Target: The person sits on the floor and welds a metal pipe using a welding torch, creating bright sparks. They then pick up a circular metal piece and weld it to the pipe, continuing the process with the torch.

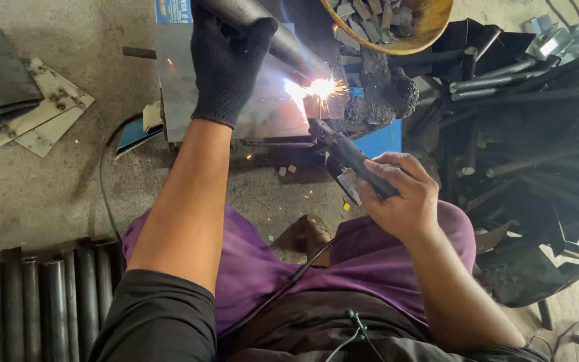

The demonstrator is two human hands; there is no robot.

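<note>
- Because it is thick steel, the dark pipe (283, 40) looks heavy, stiff and hot near the sparks (323, 87), so we hold it far up.
- Head view: our gloved left hand (229, 64) wraps it above the metal plate (263, 110); our bare right hand (400, 194) squeezes the welding holder (346, 157).
</note>
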